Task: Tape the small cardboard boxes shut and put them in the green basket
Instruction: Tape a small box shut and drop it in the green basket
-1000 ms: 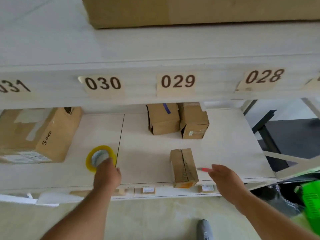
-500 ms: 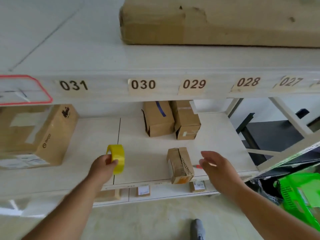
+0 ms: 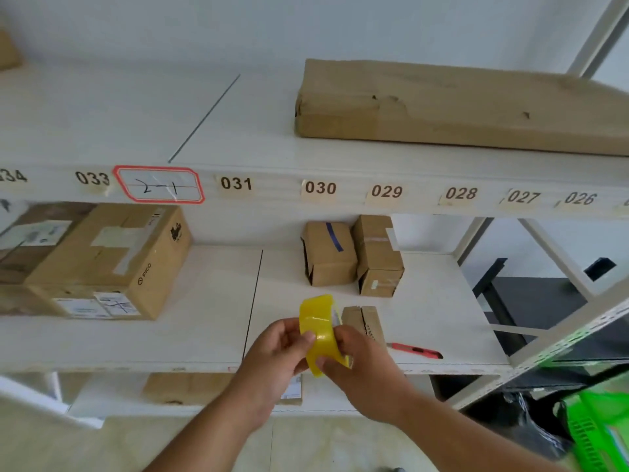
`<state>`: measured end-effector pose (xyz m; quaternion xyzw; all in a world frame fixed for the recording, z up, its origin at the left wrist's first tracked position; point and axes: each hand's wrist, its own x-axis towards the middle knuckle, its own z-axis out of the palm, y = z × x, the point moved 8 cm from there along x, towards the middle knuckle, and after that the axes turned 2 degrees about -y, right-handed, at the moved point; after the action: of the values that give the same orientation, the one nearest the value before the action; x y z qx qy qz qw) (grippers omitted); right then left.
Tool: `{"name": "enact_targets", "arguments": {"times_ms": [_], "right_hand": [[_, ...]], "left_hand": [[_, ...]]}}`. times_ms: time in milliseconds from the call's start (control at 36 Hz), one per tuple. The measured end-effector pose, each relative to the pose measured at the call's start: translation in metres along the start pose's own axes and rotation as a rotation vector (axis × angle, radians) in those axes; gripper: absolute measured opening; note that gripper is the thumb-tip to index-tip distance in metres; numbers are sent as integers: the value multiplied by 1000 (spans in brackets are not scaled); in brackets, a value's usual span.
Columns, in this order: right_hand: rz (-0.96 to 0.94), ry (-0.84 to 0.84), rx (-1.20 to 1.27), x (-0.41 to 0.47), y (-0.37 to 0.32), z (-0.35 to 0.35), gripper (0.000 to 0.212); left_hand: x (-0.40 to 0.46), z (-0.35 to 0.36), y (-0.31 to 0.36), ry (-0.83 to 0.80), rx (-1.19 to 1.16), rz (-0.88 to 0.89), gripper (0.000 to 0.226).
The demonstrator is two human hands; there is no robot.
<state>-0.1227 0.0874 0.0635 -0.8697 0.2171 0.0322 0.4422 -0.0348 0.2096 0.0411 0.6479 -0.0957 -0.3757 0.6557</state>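
Observation:
A yellow tape roll [image 3: 318,327] is held upright in front of the shelf edge by both hands. My left hand [image 3: 277,356] grips its left side. My right hand [image 3: 357,362] pinches its right and lower rim. Just behind the roll a small cardboard box [image 3: 366,321] lies on the white shelf [image 3: 435,321], partly hidden by the tape and my right hand. Two more small boxes [image 3: 328,253] [image 3: 377,255] stand side by side further back. The green basket [image 3: 599,430] shows at the bottom right, below the shelf.
A red box cutter [image 3: 415,350] lies on the shelf right of my hands. A big taped carton [image 3: 92,264] fills the shelf's left part. A long flat carton [image 3: 459,103] lies on the upper shelf. A white upright post [image 3: 558,253] stands at the right.
My left hand lifted the tape roll off the shelf and carried it right. My right hand left the red cutter on the shelf and took hold of the roll. The camera tilted up and left.

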Motion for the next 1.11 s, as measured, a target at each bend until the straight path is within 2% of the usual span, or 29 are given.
{"name": "enact_targets", "arguments": {"times_ms": [56,111,139,222,306,361,444,528,611,694,750,833,944,1111], "right_hand": [[5,4,29,-6,2,3,18],[17,-14,22,-12,5,7,26],[23,-26,17,-15,7,10,27],[57,-57,35,-21,13,13,27],[82,-68,6,-27,20,13,27],[100,-78,2,-31,24,11,26],[116,-81,16,-37,27,8,26],[150,-50,40,-42,34,3,18],[204,-10,67,-47,44,6,19],[307,55,229,-49,54,6,22],[355,77,313,-52,59,1,27],[291,83,348,-49,54,-9,32],[281,109,441,-47,54,-12,21],[312,176,457,-44,64,-10,23]], "left_hand": [[-1,-7,8,88,345,136,38],[-7,0,22,75,727,369,51],[-8,8,24,36,836,448,50],[-12,20,17,-20,970,494,35],[-12,25,14,2,951,510,18],[-8,25,10,10,889,461,11],[-5,28,7,-16,907,420,11],[-10,41,10,-69,1010,471,14],[-17,54,20,-69,1103,522,13],[-19,68,37,-74,1101,553,13],[-12,76,37,-115,1088,511,12],[11,68,31,-153,902,342,15],[30,59,21,-186,593,128,13],[28,48,11,-142,474,98,11]]}}
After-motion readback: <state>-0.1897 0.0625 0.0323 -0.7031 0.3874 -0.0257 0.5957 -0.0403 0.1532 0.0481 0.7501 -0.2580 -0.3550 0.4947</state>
